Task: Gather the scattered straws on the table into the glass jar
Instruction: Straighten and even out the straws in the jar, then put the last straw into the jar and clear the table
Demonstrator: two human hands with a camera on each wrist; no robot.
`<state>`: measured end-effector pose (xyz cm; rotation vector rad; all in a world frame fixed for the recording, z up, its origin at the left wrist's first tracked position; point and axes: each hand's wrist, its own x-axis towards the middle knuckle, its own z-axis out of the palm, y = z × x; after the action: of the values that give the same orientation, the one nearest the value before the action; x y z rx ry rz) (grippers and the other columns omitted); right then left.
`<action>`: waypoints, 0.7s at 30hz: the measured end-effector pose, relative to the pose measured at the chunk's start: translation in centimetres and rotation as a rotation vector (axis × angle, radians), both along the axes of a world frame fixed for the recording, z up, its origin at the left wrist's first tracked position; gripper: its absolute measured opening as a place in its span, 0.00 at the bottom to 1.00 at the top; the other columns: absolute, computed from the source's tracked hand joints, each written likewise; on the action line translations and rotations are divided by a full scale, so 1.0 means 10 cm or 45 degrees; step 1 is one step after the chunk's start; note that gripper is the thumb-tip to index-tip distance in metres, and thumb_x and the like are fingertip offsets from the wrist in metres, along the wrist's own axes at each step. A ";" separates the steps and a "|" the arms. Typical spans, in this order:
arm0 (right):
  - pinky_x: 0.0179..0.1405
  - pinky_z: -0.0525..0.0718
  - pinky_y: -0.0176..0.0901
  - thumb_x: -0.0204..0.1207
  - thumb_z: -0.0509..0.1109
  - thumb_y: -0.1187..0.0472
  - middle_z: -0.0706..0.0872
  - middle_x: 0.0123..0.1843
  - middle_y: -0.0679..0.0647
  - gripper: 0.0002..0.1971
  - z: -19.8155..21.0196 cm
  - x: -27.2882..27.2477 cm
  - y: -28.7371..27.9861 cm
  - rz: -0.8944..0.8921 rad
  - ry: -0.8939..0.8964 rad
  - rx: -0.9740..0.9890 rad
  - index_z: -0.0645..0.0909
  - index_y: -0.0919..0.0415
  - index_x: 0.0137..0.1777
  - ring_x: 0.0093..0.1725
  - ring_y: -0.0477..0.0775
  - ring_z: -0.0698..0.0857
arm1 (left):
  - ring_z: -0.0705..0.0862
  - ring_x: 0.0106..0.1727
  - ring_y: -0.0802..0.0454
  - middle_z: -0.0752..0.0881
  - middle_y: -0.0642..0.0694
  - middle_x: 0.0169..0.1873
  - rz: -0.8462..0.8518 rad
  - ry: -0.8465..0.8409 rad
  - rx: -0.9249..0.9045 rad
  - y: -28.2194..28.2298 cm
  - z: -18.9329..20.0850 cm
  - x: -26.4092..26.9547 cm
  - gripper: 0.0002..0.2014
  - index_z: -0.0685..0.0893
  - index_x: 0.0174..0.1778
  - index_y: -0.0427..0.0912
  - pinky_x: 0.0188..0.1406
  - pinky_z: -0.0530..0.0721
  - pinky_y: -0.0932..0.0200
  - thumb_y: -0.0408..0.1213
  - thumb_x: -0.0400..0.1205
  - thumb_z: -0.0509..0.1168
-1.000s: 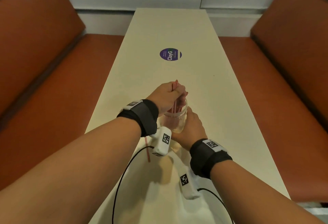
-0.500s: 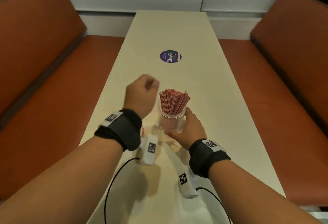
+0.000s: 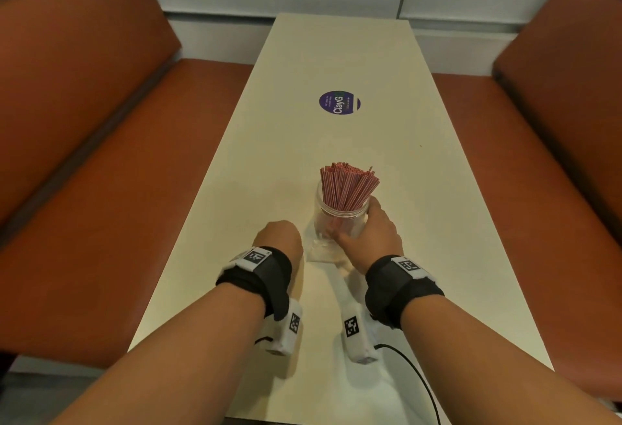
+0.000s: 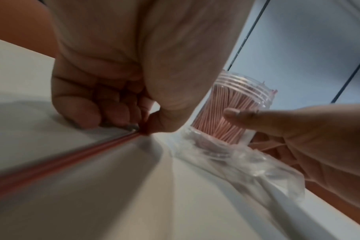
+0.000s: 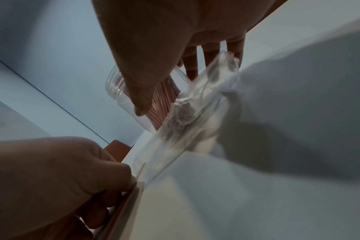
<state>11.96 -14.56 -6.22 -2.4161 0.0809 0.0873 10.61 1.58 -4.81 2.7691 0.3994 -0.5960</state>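
A clear glass jar (image 3: 340,222) stands upright on the cream table (image 3: 437,222), packed with a bundle of red straws (image 3: 348,188) that fan out above its rim. My right hand (image 3: 370,232) grips the jar from its right side, thumb (image 4: 242,116) across the glass. Left of the jar, my left hand (image 3: 279,239) is down on the table with curled fingers. In the left wrist view, thumb and forefinger pinch the end of one red straw (image 4: 68,155) that lies flat on the tabletop. The same straw (image 5: 121,211) shows in the right wrist view.
A crumpled clear plastic bag (image 3: 323,251) lies on the table against the jar's near side. A round purple sticker (image 3: 339,103) sits farther up the table. Orange bench seats (image 3: 101,222) flank both long table edges. A black cable (image 3: 417,377) trails from my right wrist.
My left hand left the bundle in the jar, swung left and came down onto the table, where it now pinches a loose straw. The right hand has kept its grip on the jar.
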 end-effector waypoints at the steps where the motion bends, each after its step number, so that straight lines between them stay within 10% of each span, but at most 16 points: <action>1: 0.59 0.84 0.57 0.57 0.74 0.33 0.83 0.65 0.48 0.43 0.00 0.00 0.00 -0.003 0.004 0.006 0.64 0.44 0.71 0.61 0.57 0.84 | 0.86 0.55 0.38 0.88 0.37 0.54 -0.044 0.037 0.015 -0.01 -0.02 0.01 0.11 0.86 0.52 0.34 0.46 0.79 0.55 0.34 0.83 0.60; 9: 0.61 0.83 0.58 0.52 0.77 0.33 0.82 0.67 0.46 0.47 0.00 0.01 0.01 -0.024 0.024 0.102 0.64 0.43 0.72 0.63 0.55 0.83 | 0.84 0.55 0.38 0.83 0.35 0.57 -0.265 -0.095 0.050 -0.02 0.06 -0.11 0.11 0.76 0.60 0.33 0.44 0.74 0.55 0.27 0.83 0.53; 13: 0.62 0.83 0.57 0.54 0.81 0.39 0.82 0.66 0.43 0.44 0.01 0.03 -0.02 -0.029 0.056 0.259 0.66 0.39 0.71 0.62 0.53 0.84 | 0.83 0.47 0.46 0.85 0.42 0.51 0.047 -0.564 -0.390 0.20 0.54 0.05 0.17 0.72 0.70 0.41 0.46 0.79 0.56 0.33 0.85 0.55; 17: 0.61 0.84 0.55 0.56 0.80 0.39 0.84 0.64 0.40 0.40 0.00 0.02 -0.03 -0.021 0.086 0.311 0.66 0.35 0.68 0.59 0.52 0.85 | 0.84 0.48 0.51 0.83 0.52 0.43 0.247 -1.122 -0.980 0.19 1.03 0.35 0.09 0.81 0.57 0.44 0.46 0.85 0.59 0.33 0.85 0.58; 21: 0.57 0.86 0.54 0.56 0.79 0.36 0.84 0.62 0.38 0.40 -0.02 0.03 -0.03 -0.010 0.077 0.311 0.65 0.33 0.68 0.55 0.50 0.86 | 0.83 0.48 0.54 0.84 0.50 0.46 0.212 -1.111 -1.106 -0.10 1.04 0.53 0.06 0.80 0.53 0.46 0.53 0.85 0.57 0.33 0.85 0.60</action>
<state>12.21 -14.86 -6.42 -2.1694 0.1019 0.1577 15.93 0.53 5.63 1.8634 0.1074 0.4179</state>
